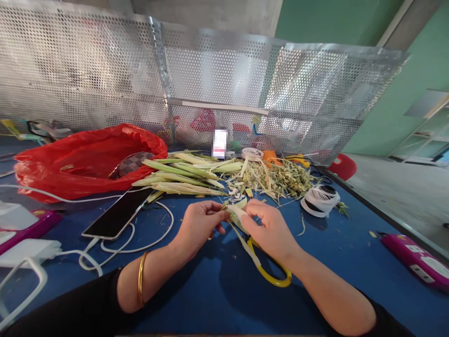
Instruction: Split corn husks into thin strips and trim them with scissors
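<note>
My left hand (205, 219) pinches the near end of a pale green husk-like leaf (237, 213) between thumb and fingertips. On the other side my right hand (266, 224) grips the same leaf, its fingers curled closed. A thin strip (243, 241) of the plant hangs down between the hands. Yellow-handled scissors (277, 281) lie on the blue table under my right hand; their blades are hidden. Just beyond the hands is a heap of long pale green leaf sheaths (185, 173), beside a pile of dry, shredded plant bits (280, 178).
A red plastic bag (77, 154) and a phone (119, 213) with a white cable lie to the left. At right are a roll of white strap (320, 200) and a purple power strip (416, 260). A perforated metal screen (217, 70) stands behind.
</note>
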`<state>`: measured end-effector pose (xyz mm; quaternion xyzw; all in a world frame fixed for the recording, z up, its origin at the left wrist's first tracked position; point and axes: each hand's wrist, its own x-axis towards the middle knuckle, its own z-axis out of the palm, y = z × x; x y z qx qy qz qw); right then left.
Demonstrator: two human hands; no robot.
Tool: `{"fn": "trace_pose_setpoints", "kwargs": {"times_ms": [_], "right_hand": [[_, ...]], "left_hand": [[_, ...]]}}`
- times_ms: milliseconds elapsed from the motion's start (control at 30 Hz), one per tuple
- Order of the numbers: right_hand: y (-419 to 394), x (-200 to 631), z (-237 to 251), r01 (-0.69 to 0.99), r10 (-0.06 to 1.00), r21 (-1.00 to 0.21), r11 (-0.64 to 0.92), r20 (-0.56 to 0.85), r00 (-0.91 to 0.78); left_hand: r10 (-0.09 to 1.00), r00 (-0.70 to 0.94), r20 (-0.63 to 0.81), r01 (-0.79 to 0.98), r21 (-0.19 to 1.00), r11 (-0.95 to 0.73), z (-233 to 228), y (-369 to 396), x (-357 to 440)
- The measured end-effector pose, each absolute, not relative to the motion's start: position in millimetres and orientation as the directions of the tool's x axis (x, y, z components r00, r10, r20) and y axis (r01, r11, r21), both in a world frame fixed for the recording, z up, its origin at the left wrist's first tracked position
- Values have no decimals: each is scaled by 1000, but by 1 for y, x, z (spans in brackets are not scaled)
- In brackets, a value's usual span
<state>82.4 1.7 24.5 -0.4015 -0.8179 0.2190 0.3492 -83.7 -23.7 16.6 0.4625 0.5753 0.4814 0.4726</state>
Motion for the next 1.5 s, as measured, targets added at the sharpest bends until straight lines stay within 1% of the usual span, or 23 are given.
{"fn": "trace_pose_setpoints", "kwargs": {"times_ms": [133,233,500,567,633,667,733,800,833,900,967,1033,1133,1200,1300,1333,1400,1433,1500], "right_hand": [[2,83,25,476,827,-689,546,351,-440],[2,83,24,484,848,-713,507,311,-430],[1,82,26,508,872,-721,471,293,-392],[-1,82,28,486,881,-749,450,284,-379],[-1,82,29,394,891,-817,422,291,-349],[-1,81,29,312,894,-860,404,300,-332],[1,81,28,92,908,-936,340,301,-293],[4,80,26,-111,923,-964,244,265,-278],[6,80,25,-172,927,-964,205,247,-281],[7,80,21,-214,926,-958,189,247,-287],[7,81,19,-194,922,-954,230,277,-272],[5,81,18,-135,918,-946,295,320,-234],[2,81,22,43,894,-908,417,401,-200],[2,83,26,174,863,-848,501,475,-170],[3,88,30,324,823,-766,555,563,-77],[3,89,30,350,824,-762,545,564,-54],[5,92,31,349,866,-805,480,497,-46],[5,93,31,314,893,-841,440,446,-57],[6,93,31,187,927,-909,373,360,-100]], "left_hand": [[985,-138,-106,95,988,119,17,-25,-83],[989,-123,-84,125,987,100,16,-25,-83],[986,-148,-79,147,984,101,19,-27,-81],[984,-152,-94,131,985,115,19,-27,-80],[981,-155,-117,95,987,132,19,-26,-80],[980,-152,-127,74,987,139,19,-26,-81],[980,-143,-141,45,988,149,18,-25,-81],[980,-129,-154,30,987,159,18,-26,-80],[980,-119,-160,25,986,164,17,-26,-80],[980,-100,-172,10,985,174,17,-27,-79],[979,-84,-184,-11,983,184,16,-27,-79],[978,-75,-194,-29,981,193,16,-27,-79],[976,-77,-202,-53,979,198,16,-27,-79],[975,-79,-208,-66,977,203,16,-26,-80],[975,-73,-211,-73,976,205,14,-26,-80],[975,-70,-209,-76,976,204,14,-26,-80],[976,-71,-205,-86,976,199,13,-25,-80],[976,-73,-206,-94,976,199,13,-25,-80],[974,-79,-213,-119,972,203,13,-25,-80]]}}
